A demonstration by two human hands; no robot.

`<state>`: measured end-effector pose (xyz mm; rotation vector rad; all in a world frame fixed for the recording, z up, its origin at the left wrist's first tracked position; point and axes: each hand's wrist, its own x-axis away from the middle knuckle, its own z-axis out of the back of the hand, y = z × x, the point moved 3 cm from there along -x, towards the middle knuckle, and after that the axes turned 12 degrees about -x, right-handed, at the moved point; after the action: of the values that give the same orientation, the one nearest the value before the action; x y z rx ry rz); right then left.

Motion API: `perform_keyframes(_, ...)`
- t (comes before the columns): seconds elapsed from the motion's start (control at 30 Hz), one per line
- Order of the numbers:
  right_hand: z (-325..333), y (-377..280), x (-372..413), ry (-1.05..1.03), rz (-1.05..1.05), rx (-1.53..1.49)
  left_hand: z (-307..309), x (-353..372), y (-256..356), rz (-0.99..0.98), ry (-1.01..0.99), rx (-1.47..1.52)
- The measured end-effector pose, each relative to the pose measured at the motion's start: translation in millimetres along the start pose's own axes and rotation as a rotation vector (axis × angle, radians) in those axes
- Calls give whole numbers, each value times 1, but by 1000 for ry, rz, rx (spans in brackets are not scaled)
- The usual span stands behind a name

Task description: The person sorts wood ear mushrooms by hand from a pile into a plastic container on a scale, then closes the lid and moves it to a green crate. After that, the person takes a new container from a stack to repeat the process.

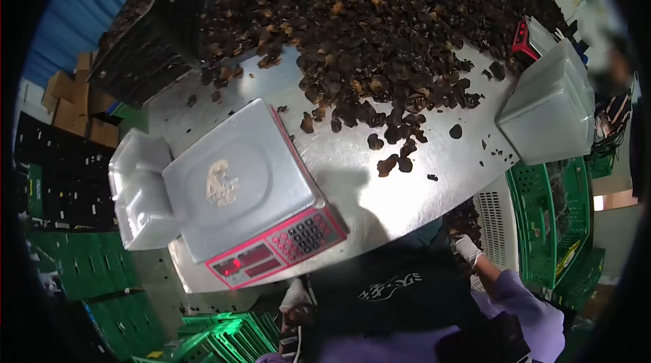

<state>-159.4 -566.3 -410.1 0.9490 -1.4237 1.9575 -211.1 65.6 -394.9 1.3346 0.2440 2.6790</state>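
Note:
My right hand [468, 250], in a white glove, reaches down to dark mushroom-like pieces [464, 220] in a white slotted basket [496, 217] beside the table's right front edge. Its fingers are too small to make out. Below the front edge, near the red-edged scale [234, 183], is my left hand [295, 294], also gloved in white, with its fingers unclear. The scale's metal plate carries only a pale mark. A large heap of the dark pieces [380, 30] covers the back of the metal table [339, 166].
Clear plastic containers stand left of the scale [146, 207] and at the table's right edge [549, 105]. A black crate [149, 44] leans at the back left. Green crates stand right [553, 220] and below left [224, 336]. Another red scale [532, 37] and a blurred person are at right.

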Motion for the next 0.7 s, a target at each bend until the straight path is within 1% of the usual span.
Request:
perform_keyframes(0.03,1,-4,1,32,100,46,7,9,-5,-97,67,-156)
perform_keyframes(0.07,2,-9,1,18,118,51,22,23,-12,-83,100,-94)
perform_keyframes(0.1,4,-15,2,9,176,-164,39,51,-16,61,126,320)
perform_keyframes(0.13,6,-20,-2,-13,225,-376,74,96,-9,209,159,740)
perform_keyframes(0.17,17,8,-29,176,265,43,138,143,23,145,394,714)
perform_keyframes(0.2,15,-16,-19,147,91,-372,209,185,57,88,634,671)
perform_keyframes(0.23,17,-23,-27,182,85,-340,259,214,72,70,881,709)
perform_keyframes(0.27,20,-33,-30,226,79,-308,274,232,58,265,1006,879)
perform_keyframes(0.3,25,-44,-30,248,108,-250,310,245,52,233,1343,435)
perform_keyframes(0.33,28,-56,-28,277,137,-198,342,253,42,368,1463,210)
perform_keyframes(0.37,38,-52,-40,247,187,-239,360,247,13,395,1563,-16)
perform_keyframes(0.4,38,-64,-33,264,204,-310,381,243,-9,447,1521,-227)
perform_keyframes(0.43,45,-61,-39,238,208,-363,398,233,-27,425,1490,-273)
perform_keyframes(0.47,52,-50,-45,225,207,-423,405,216,-71,413,1387,-362)
perform_keyframes(0.5,59,-48,-44,277,291,-293,412,207,-102,371,1258,-355)
perform_keyframes(0.53,51,-80,-8,423,295,-92,415,199,-131,400,1135,171)
perform_keyframes(0.57,59,-60,-11,463,302,-132,426,202,-134,394,1127,-31)
perform_keyframes(0.6,52,-79,20,501,300,-187,433,202,-138,446,1055,-284)
perform_keyframes(0.63,55,-56,14,556,294,-212,442,202,-126,456,1012,-423)
perform_keyframes(0.67,56,-35,15,595,351,-237,444,198,-149,390,981,-370)
perform_keyframes(0.7,53,-22,22,622,334,-228,447,200,-145,339,1027,-358)
